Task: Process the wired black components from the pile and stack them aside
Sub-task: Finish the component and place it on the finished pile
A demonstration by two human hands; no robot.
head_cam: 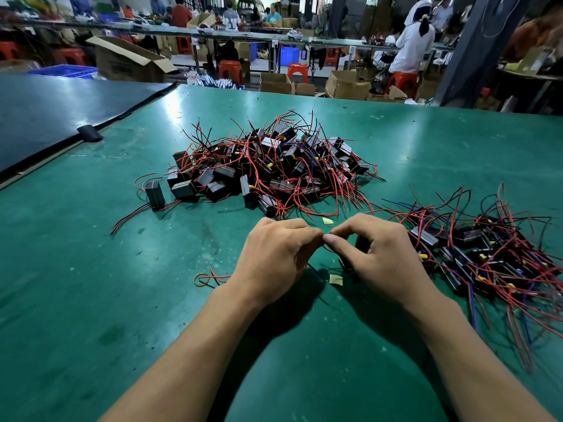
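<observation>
Left hand (274, 254) and right hand (377, 257) are pinching the red wire (326, 249) of a black component (360, 242) tucked under the right palm, pile (268, 166) lying at twelve o'clock; light, floppy leads, so gripping the rigid body seems safer
</observation>
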